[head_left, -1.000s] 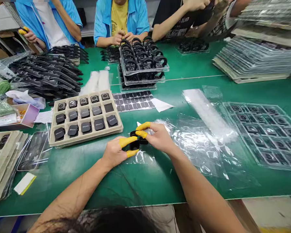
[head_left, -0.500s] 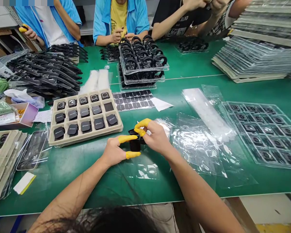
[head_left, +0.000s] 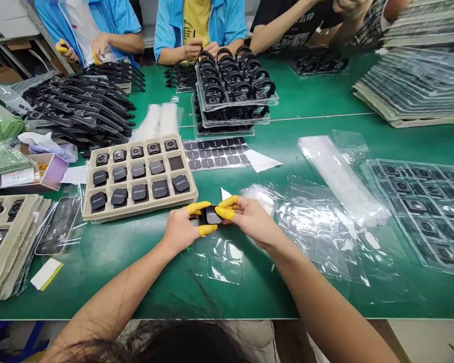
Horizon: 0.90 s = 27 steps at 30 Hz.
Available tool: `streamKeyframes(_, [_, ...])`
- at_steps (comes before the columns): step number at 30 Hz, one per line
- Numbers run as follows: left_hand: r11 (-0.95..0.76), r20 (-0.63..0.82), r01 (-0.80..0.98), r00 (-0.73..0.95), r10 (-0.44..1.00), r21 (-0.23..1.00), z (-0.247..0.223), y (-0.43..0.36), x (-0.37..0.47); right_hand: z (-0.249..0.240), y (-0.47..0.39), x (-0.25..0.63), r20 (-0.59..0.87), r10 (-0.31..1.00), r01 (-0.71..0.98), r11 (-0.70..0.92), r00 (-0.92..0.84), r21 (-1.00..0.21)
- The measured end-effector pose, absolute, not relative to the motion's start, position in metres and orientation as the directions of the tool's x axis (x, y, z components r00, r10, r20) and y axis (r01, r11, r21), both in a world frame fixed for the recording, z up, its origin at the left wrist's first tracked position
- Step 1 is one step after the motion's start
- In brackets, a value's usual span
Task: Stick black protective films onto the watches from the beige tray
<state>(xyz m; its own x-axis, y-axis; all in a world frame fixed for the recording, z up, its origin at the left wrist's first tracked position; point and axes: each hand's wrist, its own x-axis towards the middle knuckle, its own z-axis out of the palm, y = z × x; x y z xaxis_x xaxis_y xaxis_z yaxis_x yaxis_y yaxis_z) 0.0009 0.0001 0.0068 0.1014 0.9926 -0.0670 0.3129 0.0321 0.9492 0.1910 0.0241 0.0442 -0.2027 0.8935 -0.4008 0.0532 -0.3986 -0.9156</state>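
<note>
A small dark square watch body (head_left: 212,216) is held between both hands above the green table. My left hand (head_left: 181,227), with yellow finger covers, grips its left side between thumb and finger. At its right edge my right hand (head_left: 249,217), also in yellow covers, pinches it. A beige tray (head_left: 140,214) of watch bodies, many with dark square covers on top, lies up and left of my hands. One cell in its middle row holds no watch. Under and in front of my hands lie clear film pieces (head_left: 225,259).
Clear plastic bags (head_left: 318,227) and a clear tray of watches (head_left: 386,214) are on the right. Beige trays (head_left: 34,237) are stacked at left. Stacked strap trays (head_left: 236,103) and a sheet of dark stickers (head_left: 216,154) lie ahead. People work across the table.
The dark piece between my hands now lies flatter, and my right fingers have come down onto its edge. The whole view has shifted, and a person at the far left has lowered an arm.
</note>
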Motion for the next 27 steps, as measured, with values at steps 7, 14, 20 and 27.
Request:
streamKeyframes(7, [0.035, -0.080, 0.347, 0.114, 0.990, 0.937, 0.0107, 0.0009, 0.0013, 0.0387, 0.0249, 0.1837, -0.450, 0.873, 0.038, -0.451, -0.190, -0.891])
streamKeyframes(14, [0.033, -0.075, 0.350, 0.106, 0.992, 0.936, 0.0112, 0.0004, 0.0018, 0.0349, 0.0241, 0.1834, -0.436, 0.880, 0.036, -0.437, -0.188, -0.899])
streamKeyframes(20, [0.033, -0.076, 0.345, 0.111, 0.991, 0.938, 0.0113, 0.0002, 0.0012, 0.0334, 0.0238, 0.1837, -0.411, 0.892, 0.053, -0.409, -0.188, -0.911])
streamKeyframes(27, [0.027, -0.067, 0.340, 0.108, 0.992, 0.940, 0.0111, -0.0001, 0.0019, 0.0341, 0.0233, 0.1839, -0.389, 0.901, 0.073, -0.382, -0.195, -0.921])
